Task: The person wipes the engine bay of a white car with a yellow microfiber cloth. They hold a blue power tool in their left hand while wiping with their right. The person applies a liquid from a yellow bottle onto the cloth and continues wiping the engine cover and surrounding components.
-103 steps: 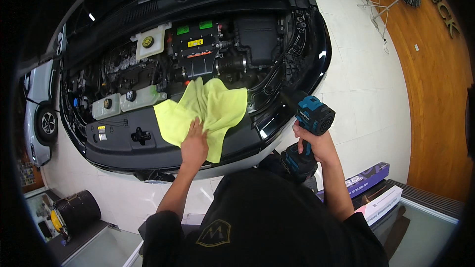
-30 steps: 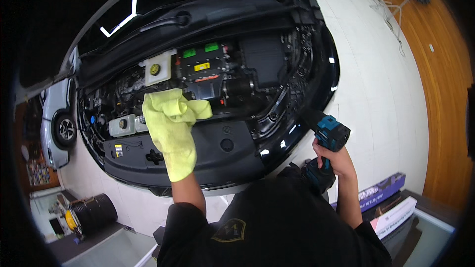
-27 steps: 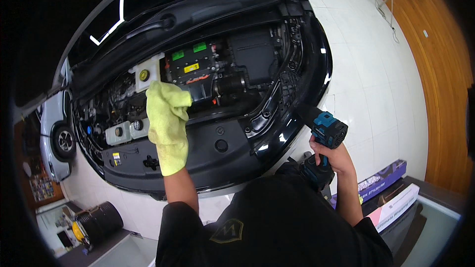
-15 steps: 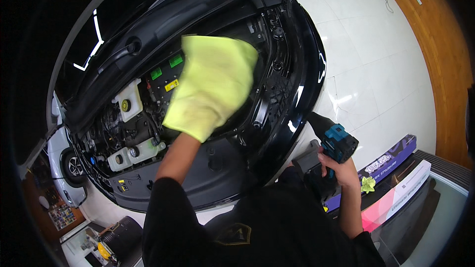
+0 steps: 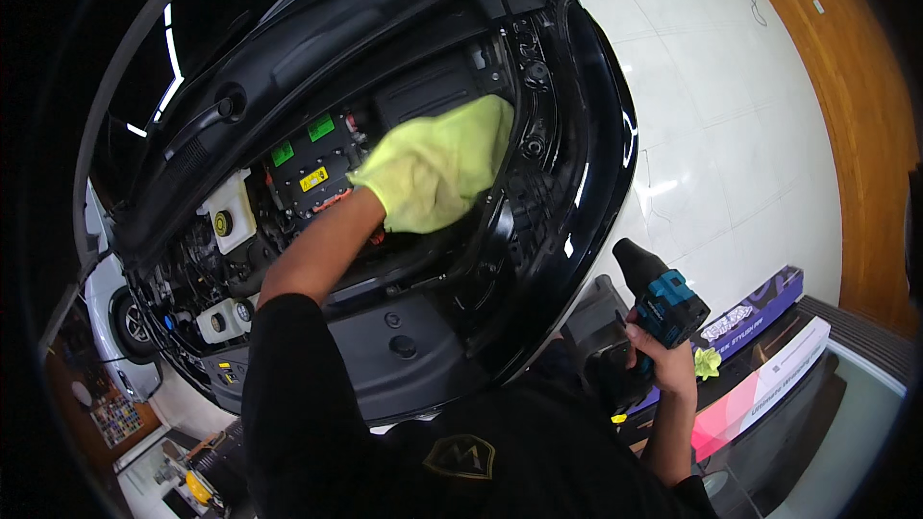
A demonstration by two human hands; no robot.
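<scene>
In the engine bay (image 5: 404,312) of a black car, a yellow-green microfiber cloth (image 5: 442,168) covers my left hand (image 5: 373,211). Its fingers are hidden under the bunched cloth, which rests by the inner front edge of the bay. My right hand (image 5: 663,360) grips the handle of a teal and black cordless blower (image 5: 668,303) beside the bumper. The blower's black nozzle points up and left toward the car. Close to the cloth lies a black cover with green and yellow labels (image 5: 313,178).
White fluid reservoirs (image 5: 229,214) sit in the left of the bay. The glossy front edge (image 5: 611,149) curves round it. Long boxes (image 5: 760,394) lie at the lower right with a small yellow-green cloth (image 5: 707,363). A white car (image 5: 115,312) stands far left, on pale floor tiles.
My left hand has swept the cloth down and right, uncovering more of the labelled cover; the cloth is more crumpled. The blower has shifted slightly right and down.
</scene>
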